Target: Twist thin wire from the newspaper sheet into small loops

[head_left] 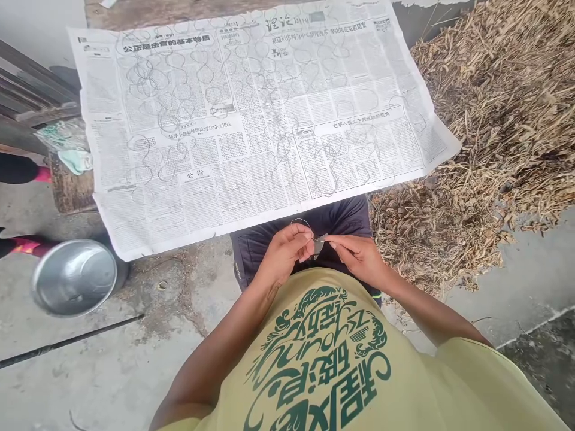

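Observation:
In front of my lap, my left hand [287,248] is closed in a pinch on a thin wire loop [300,220], whose curve rises above the fingers. Close by on the right, my right hand [357,254] pinches the wire's other end between thumb and fingertips. Just beyond both hands lies a newspaper sheet [265,206]. Many thin curled wire loops are spread over it, some single, some tangled in a small cluster [144,78]. I cannot tell from here whether the strand is metal or another material.
The newspaper covers a wooden table [130,13]. A metal pot [74,278] stands on the concrete floor to the left, near a dark rod [72,341]. A wooden stool [72,185] carries a plastic bag [65,137]. Dry plant stalks [498,131] are heaped at right; another person's feet show at left.

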A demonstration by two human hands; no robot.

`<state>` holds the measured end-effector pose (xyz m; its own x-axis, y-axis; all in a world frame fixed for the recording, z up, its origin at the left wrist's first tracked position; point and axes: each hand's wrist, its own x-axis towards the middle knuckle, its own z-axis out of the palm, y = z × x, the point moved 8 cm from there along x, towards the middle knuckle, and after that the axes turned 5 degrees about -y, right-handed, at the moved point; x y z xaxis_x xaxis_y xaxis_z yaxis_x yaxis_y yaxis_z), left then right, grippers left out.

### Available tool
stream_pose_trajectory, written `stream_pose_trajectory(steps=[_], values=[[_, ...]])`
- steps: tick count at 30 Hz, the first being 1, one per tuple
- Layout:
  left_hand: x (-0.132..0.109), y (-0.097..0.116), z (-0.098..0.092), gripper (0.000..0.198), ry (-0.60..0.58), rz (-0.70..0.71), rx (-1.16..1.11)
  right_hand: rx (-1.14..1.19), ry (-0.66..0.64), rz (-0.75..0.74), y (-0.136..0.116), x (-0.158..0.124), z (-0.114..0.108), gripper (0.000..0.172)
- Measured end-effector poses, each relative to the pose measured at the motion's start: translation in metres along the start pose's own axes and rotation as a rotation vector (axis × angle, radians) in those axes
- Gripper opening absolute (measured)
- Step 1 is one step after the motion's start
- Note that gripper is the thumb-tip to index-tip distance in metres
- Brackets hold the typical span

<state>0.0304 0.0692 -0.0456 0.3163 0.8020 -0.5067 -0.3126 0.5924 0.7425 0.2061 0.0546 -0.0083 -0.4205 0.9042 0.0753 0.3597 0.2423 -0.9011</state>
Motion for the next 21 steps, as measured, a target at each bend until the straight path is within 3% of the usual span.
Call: stream_pose_trajectory(steps=[5, 11, 17, 21], values=[[0.004, -0.007, -0.003, 0.031, 0.027, -0.008, 0.049, -0.139, -0.218, -0.193, -0.004, 0.0, 0.006, 0.038], [0.012, -0.025, -0.002, 0.028, 0.001, -0.032, 0.092, -0.134, -0.497, -0.171, -0.004, 0.007, 0.003, 0.036], [0.018, -0.021, -0.003, 0.029, -0.03, 0.025, 0.16, -0.176, -0.354, -0.023, 0.005, 0.01, -0.012, 0.037], [0.018, -0.019, -0.008, 0.026, 0.0, 0.015, 0.249, -0.168, -0.282, -0.078, 0.005, 0.005, -0.013, 0.034]])
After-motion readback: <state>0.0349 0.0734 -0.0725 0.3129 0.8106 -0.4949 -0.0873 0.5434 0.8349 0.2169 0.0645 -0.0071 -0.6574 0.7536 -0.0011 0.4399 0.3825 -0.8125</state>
